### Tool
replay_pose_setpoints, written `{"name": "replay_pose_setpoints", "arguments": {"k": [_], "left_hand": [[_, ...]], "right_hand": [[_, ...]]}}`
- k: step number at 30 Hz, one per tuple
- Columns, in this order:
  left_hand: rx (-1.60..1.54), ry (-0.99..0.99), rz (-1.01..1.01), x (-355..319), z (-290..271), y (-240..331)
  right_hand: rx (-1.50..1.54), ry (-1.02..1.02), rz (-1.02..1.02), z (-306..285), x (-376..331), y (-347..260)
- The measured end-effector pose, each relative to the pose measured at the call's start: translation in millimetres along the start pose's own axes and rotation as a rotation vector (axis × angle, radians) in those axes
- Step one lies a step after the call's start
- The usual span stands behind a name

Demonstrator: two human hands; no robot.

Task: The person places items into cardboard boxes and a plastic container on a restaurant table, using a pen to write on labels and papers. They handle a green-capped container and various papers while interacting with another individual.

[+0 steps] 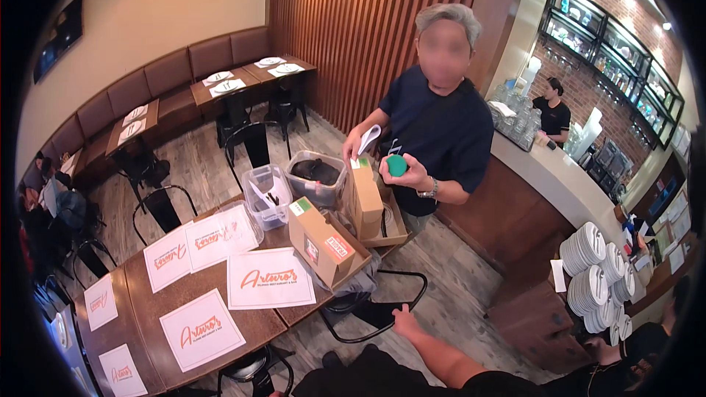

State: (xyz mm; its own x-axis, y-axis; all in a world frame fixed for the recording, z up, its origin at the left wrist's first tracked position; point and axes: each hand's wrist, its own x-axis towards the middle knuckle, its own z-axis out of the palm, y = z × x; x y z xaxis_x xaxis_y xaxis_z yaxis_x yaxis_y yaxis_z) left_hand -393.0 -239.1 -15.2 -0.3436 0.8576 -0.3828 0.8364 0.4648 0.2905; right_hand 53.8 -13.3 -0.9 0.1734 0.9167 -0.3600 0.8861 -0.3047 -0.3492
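Restaurant tables (184,287) carry paper placemats (269,278) and cardboard boxes (323,241); my right hand (405,321) hangs empty, loosely closed, near the chair (371,309); boxes sit unopened, left hand unseen

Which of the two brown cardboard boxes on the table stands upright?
The far cardboard box, by the person in the dark shirt, stands tall on end; the nearer cardboard box lies on its long side at the table corner.

Two cardboard boxes (323,241), three clear tubs (316,176), seven placemats (268,278).
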Motion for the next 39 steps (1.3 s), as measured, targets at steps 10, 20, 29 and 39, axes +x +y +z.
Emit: {"name": "replay_pose_setpoints", "arguments": {"k": [10,20,29,39], "left_hand": [[0.042,-0.045,-0.127,-5,-22,25],[-0.042,-0.201,-0.173,-6,-45,30],[0.064,-0.271,-0.291,-20,-92,85],[0.107,-0.313,-0.308,-22,-95,91]], "right_hand": [[-0.034,0.072,0.012,5,2,3],[-0.003,0.074,-0.015,11,5,8],[-0.055,0.109,-0.020,17,10,14],[0.011,0.072,-0.003,8,0,8]]}}
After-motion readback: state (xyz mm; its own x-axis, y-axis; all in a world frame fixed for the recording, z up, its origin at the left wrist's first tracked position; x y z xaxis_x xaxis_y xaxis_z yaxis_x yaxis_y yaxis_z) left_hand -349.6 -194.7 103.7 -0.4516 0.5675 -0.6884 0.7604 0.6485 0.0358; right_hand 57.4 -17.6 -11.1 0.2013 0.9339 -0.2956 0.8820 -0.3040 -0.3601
